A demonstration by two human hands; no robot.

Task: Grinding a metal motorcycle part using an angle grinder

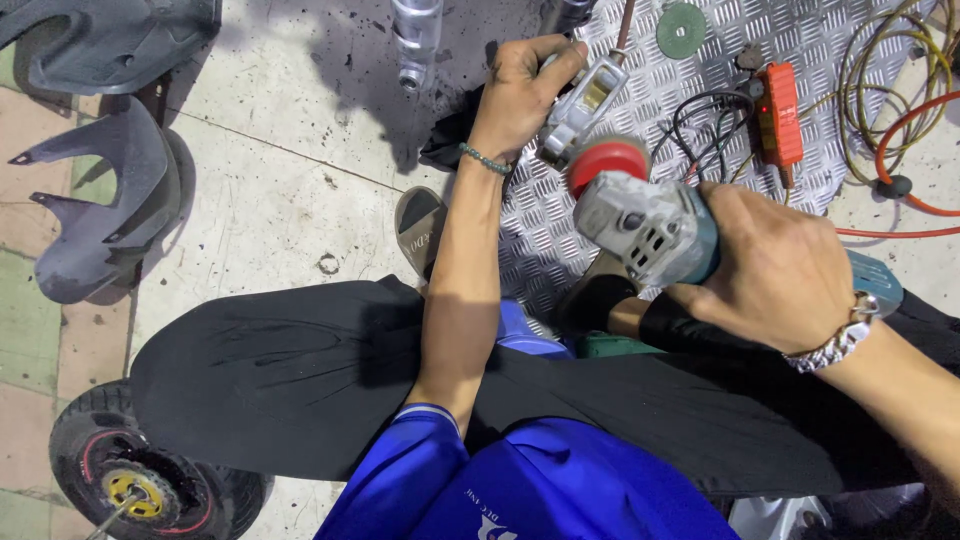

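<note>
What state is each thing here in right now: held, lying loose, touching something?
left hand: gripping the metal part
metal part: held on the tread plate, against the red disc
right hand: closed around the angle grinder
angle grinder: held, red disc on the part
green disc: lying loose
small wheel: lying on floor

grinder (pixel 650 230) right of metal part (pixel 585 105) | both over tread plate (pixel 720 60)
</note>
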